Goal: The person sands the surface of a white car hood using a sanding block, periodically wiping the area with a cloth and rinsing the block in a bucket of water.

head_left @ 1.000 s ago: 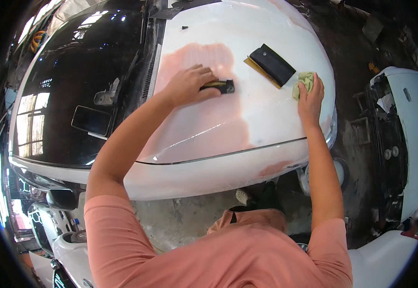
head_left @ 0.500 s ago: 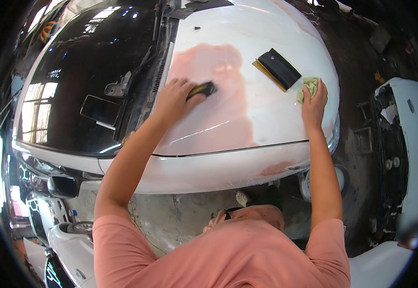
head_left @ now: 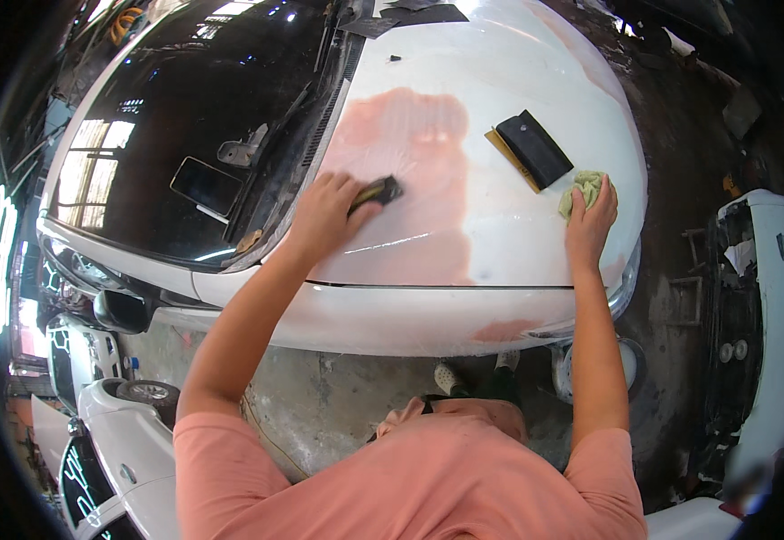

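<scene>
My left hand [head_left: 331,211] is closed on a small dark sanding block [head_left: 383,191], blurred, against the pinkish patch [head_left: 419,135] on the white car hood [head_left: 527,252]. At the hood's right, my right hand [head_left: 592,216] is closed on a crumpled light-green cloth [head_left: 583,184], resting on the paint. Just above and left of the cloth lies a black flat sanding block [head_left: 538,146] with a yellowish sheet [head_left: 500,144] along its side.
A phone [head_left: 198,189] lies on the windshield [head_left: 158,99]. Dark sheets [head_left: 423,13] lie at the hood's far edge. A detached white bumper [head_left: 779,270] stands at right, other cars [head_left: 122,432] at lower left. Grey floor [head_left: 338,396] shows below.
My left hand and its block have moved leftward and slightly lower on the pink patch. My right hand still holds the cloth at much the same place. The view has shifted a little.
</scene>
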The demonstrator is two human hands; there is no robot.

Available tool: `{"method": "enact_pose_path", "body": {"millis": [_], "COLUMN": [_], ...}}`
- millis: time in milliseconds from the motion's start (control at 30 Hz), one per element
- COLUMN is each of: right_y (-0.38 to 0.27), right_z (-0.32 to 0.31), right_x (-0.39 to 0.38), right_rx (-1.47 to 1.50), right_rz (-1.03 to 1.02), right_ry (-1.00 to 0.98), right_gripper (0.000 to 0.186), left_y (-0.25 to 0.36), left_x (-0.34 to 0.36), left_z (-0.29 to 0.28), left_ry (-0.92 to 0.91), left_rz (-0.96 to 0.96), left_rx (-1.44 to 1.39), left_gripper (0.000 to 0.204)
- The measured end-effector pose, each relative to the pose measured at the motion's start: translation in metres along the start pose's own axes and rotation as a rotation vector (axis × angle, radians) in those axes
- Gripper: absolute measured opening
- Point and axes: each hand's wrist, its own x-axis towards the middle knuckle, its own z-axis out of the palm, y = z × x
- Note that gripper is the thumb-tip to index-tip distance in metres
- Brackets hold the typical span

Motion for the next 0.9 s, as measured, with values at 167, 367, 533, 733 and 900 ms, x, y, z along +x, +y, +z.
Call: {"method": "enact_pose_path", "body": {"millis": [167,367,533,733,900], "right_y": [-0.011,-0.001,-0.004,-0.002,-0.005], "right_z": [0.002,-0.002,-0.003,-0.001,0.003], "right_x": [0.005,0.002,-0.001,0.001,0.001], "right_rx": [0.07,0.023,0.049,0.089,0.174], "right_rz": [-0.046,-0.019,-0.035,-0.032,-0.014], "right_ry": [-0.003,-0.001,-0.012,-0.008,-0.012], "right_gripper": [0.068,0.068,0.069,0.07,0.078], "left_y": [-0.02,0.006,-0.007,0.006,0.057], "left_x": [0.051,0.025,0.046,0.059,0.028], "left_z": [0.013,0.008,0.006,0.029,0.011], "left_ry": [-0.008,-0.067,-0.079,-0.026,-0.126], "left_rz": [-0.048,-0.023,0.002,-0.074,-0.018], "left_rx": [0.046,0.002,0.024,0.014,-0.049], "left_gripper": [0.038,0.038,0.037,0.038,0.039]}}
